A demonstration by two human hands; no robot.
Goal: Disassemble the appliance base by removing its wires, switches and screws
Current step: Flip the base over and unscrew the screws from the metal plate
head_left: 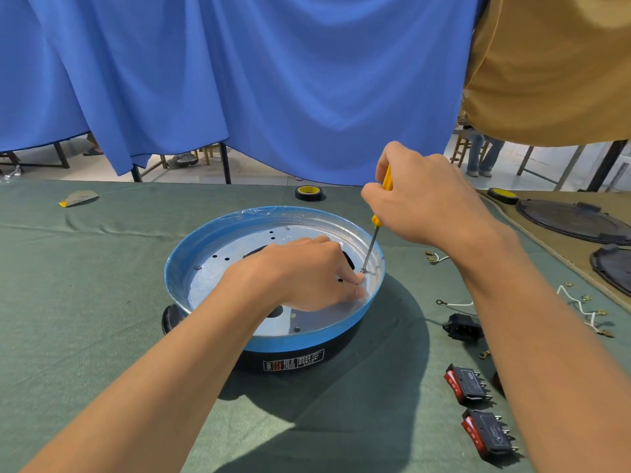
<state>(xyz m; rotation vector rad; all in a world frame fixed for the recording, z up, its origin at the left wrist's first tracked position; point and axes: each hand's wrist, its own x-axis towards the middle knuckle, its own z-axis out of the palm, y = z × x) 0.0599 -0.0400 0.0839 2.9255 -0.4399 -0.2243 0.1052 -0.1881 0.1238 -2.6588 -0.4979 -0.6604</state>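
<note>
- Right grip (420, 196) is closed around the yellow handle of a screwdriver (373, 233), above the right side of the base.
- Long axis of the screwdriver stands steep and leans a little. The handle is up and to the right, and the metal tip points down and left onto a screw (364, 270).
- This screw sits on the silver floor of the appliance base (211, 233), close to its right inner wall.
- Left grip (307, 268) rests inside the base with curled fingers. The fingertips come together just beside the screw, but I cannot tell if they really pinch it.
- The base is round with a blue rim. It lies with the open side up in the middle of the bench (85, 302), and its label faces the person.
- To the right on the bench lie two red switches (467, 387), a black socket (462, 327) and loose white wires (580, 307).
</note>
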